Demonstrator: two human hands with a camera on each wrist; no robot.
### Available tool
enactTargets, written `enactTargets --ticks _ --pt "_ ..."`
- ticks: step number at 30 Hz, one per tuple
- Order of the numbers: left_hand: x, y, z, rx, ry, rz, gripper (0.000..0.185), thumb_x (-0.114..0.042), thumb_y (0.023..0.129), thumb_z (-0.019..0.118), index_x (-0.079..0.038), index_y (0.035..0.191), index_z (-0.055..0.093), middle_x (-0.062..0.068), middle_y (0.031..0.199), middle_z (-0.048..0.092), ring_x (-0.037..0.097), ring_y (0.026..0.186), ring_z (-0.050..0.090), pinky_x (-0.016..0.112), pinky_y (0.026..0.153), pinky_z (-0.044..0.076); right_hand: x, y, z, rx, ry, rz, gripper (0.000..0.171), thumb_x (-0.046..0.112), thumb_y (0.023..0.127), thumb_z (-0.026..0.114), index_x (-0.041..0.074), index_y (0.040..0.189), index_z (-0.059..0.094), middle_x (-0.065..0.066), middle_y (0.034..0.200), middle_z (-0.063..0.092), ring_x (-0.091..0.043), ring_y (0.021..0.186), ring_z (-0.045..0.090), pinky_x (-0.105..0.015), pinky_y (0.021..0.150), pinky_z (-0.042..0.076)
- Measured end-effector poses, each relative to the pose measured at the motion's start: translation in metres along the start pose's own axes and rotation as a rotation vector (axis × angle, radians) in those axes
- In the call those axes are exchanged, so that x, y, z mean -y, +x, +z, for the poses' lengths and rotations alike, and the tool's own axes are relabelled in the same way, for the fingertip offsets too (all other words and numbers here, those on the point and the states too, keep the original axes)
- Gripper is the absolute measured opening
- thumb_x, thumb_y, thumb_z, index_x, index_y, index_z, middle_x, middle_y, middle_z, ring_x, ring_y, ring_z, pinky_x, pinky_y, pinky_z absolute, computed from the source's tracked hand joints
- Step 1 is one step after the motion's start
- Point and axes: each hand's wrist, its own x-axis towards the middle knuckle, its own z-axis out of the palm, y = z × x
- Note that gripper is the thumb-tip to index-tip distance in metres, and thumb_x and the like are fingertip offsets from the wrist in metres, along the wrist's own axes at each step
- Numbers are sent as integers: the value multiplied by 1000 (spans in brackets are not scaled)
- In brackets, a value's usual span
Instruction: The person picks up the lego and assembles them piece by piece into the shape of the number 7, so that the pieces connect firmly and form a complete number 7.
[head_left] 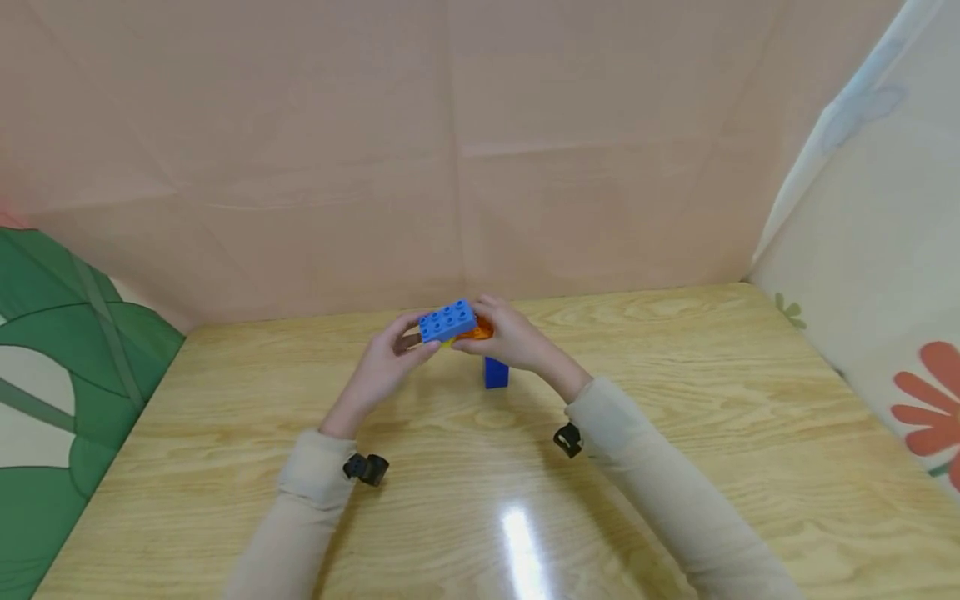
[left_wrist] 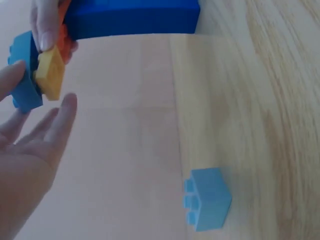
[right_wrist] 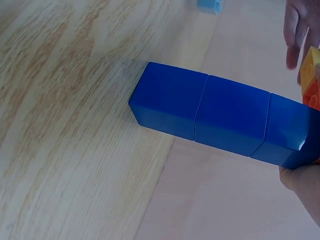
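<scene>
A blue eight-stud brick (head_left: 448,322) tilts between the two hands in the head view. My left hand (head_left: 381,367) pinches its left end between thumb and fingers. Against its underside lies a yellow brick (left_wrist: 50,74), with a fingertip of my right hand (head_left: 516,333) on it in the left wrist view. The right hand also grips an orange brick (head_left: 482,330) beside the yellow one. Just below these stands a dark blue column (right_wrist: 200,110) of three stacked blocks, upright on the table. Its top end is at the right hand and partly hidden.
A light blue brick (left_wrist: 211,199) lies on the wooden table (head_left: 420,508) and is hidden in the head view. Behind the table hangs a pinkish cloth (head_left: 315,167). Printed panels, one with a green leaf pattern (head_left: 45,433), border the sides.
</scene>
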Motion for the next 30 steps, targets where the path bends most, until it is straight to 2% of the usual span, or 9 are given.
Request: enactTargets --ticks 6,11,16,19,22,24,27,30 --pt "2 7 8 1 -87 -6 51 -13 94 61 -12 142 43 13 144 44 31 126 54 40 101 50 0 -1 -1 -15 35 23 42 17 86 71 0 123 60 -16 119 59 -28 108 53 -41 91 50" --pt "2 9 10 -36 -97 -42 52 -12 92 64 -14 140 45 10 142 47 28 125 55 39 101 50 2 -2 1 -32 36 52 43 18 86 72 0 123 59 -15 118 59 -27 107 53 -41 91 50" --pt "3 9 9 -37 -101 -38 52 -13 91 64 -15 140 46 9 143 46 28 126 54 40 101 49 1 -1 5 -61 1 58 43 19 85 73 -1 120 60 -15 112 60 -26 102 54 -40 87 50" --pt "3 9 8 -39 -102 -35 52 -13 91 65 -16 140 46 9 142 46 28 125 55 39 99 50 0 1 5 -64 14 60 56 20 84 74 0 132 52 -17 117 58 -28 105 54 -42 88 51" --pt "5 9 8 -45 -93 -37 52 -13 91 65 -16 139 48 10 141 48 28 123 56 37 96 52 0 0 5 -55 77 44 65 20 86 71 5 142 41 -19 126 53 -30 109 53 -41 87 52" --pt "5 8 8 -46 -93 -38 52 -14 90 66 -16 139 48 10 140 48 28 122 56 36 95 52 -1 0 6 -51 115 37 62 21 89 68 7 142 40 -18 128 51 -29 109 50 -39 86 50" --pt "5 9 9 -59 -97 -45 55 -13 90 66 -17 141 45 9 139 49 27 121 57 32 92 53 -2 -2 7 -56 145 39 47 21 92 65 6 133 49 -17 126 52 -27 108 47 -35 85 48" --pt "4 10 11 -84 -110 -48 62 -8 89 67 -17 144 40 12 139 49 27 117 58 27 88 54 -1 -3 9 -78 176 63 42 19 92 64 3 129 52 -17 123 54 -26 106 47 -33 85 47"
